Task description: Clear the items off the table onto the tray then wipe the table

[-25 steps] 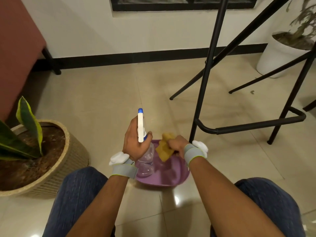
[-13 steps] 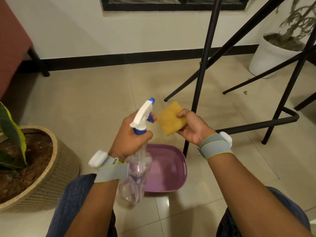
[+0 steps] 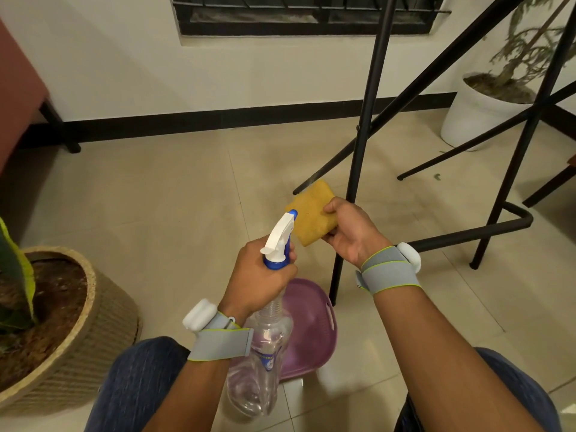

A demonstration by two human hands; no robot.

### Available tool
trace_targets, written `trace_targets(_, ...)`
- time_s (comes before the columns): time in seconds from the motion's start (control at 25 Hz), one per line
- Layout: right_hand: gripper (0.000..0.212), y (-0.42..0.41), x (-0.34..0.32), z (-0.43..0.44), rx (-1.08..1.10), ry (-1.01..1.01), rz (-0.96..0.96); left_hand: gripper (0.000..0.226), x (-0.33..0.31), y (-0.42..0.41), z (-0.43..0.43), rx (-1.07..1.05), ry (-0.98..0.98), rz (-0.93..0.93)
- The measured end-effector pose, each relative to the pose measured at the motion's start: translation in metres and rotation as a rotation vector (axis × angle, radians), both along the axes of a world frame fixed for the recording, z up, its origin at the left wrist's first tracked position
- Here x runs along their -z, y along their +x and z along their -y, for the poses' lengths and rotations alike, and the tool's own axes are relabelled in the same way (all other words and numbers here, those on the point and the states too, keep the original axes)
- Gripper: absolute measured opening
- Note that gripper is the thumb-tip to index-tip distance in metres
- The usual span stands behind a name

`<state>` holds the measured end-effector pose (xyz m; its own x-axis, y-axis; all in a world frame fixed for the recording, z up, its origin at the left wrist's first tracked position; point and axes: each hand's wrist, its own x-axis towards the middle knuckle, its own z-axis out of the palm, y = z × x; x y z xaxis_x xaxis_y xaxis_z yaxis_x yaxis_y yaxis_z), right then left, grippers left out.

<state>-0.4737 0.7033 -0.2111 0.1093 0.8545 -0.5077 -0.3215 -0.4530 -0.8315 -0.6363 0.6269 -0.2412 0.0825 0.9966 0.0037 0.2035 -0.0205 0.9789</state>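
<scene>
My left hand (image 3: 260, 275) grips the neck of a clear spray bottle (image 3: 263, 353) with a white and blue trigger head, its nozzle aimed at a folded yellow cloth (image 3: 313, 218). My right hand (image 3: 350, 232) holds that cloth by its right edge, just beyond the nozzle. A faint mist streak shows by the cloth's upper corner. Below both hands a purple plastic basket (image 3: 314, 325) sits on the tiled floor between my knees. No tabletop is in view.
Black metal table legs (image 3: 358, 157) and a foot rail (image 3: 473, 232) stand just right of my hands. A woven planter (image 3: 90, 325) with a green plant sits at the left, a white pot (image 3: 477, 113) at the far right. A wall with a barred window lies ahead.
Both hands lifted the bottle and the cloth out of the purple basket. The bottle tilted so its nozzle faces the cloth, and the cloth came up in front of it.
</scene>
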Motion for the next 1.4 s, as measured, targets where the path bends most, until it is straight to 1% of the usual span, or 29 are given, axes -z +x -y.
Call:
trace_targets(0.08, 0.018, 0.002, -0.006, -0.001, 0.008, 0.026, -0.029, 0.014, 0.001, 0.001, -0.001, -0.029, -0.017, -0.017)
trace_targets(0.16, 0.018, 0.005, -0.011, -0.002, 0.025, 0.045, -0.053, 0.013, 0.0, 0.001, -0.002, 0.005, -0.018, -0.042)
trace_targets(0.32, 0.022, 0.001, -0.018, -0.001, 0.018, 0.049, -0.067, 0.024, -0.007, 0.0, 0.0, 0.155, 0.028, -0.118)
trace_targets(0.52, 0.026, -0.002, -0.024, 0.001, 0.017, 0.048, -0.072, 0.015, -0.013, 0.001, 0.001, 0.034, 0.073, -0.109)
trace_targets(0.6, 0.027, -0.001, -0.024, 0.001, 0.011, 0.049, -0.069, 0.023, -0.019, -0.004, 0.0, 0.049, 0.119, -0.125)
trace_targets(0.68, 0.02, -0.001, -0.025, 0.002, -0.006, 0.045, -0.057, 0.034, -0.024, -0.008, -0.002, 0.051, 0.174, -0.151)
trace_targets(0.8, 0.011, -0.003, -0.026, 0.005, -0.023, 0.039, -0.052, 0.039, -0.023, -0.009, -0.009, -0.008, 0.229, -0.133)
trace_targets(0.88, 0.013, -0.003, -0.024, 0.007, -0.015, 0.029, -0.045, 0.042, -0.013, -0.007, -0.012, -0.04, 0.272, -0.139)
trace_targets(0.96, 0.024, -0.003, -0.021, 0.005, 0.008, 0.02, -0.043, 0.047, 0.002, -0.008, -0.012, -0.039, 0.298, -0.169)
trace_targets(1.16, 0.04, -0.005, -0.009, 0.004, 0.076, -0.02, 0.03, 0.055, 0.042, -0.018, -0.008, -0.062, 0.272, -0.274)
trace_targets(1.32, 0.034, -0.004, -0.002, 0.001, 0.088, -0.038, 0.053, 0.053, 0.057, -0.026, -0.006, -0.096, 0.198, -0.273)
trace_targets(1.4, 0.034, -0.003, -0.001, -0.002, 0.081, -0.05, 0.059, 0.064, 0.058, -0.031, -0.001, -0.083, 0.169, -0.305)
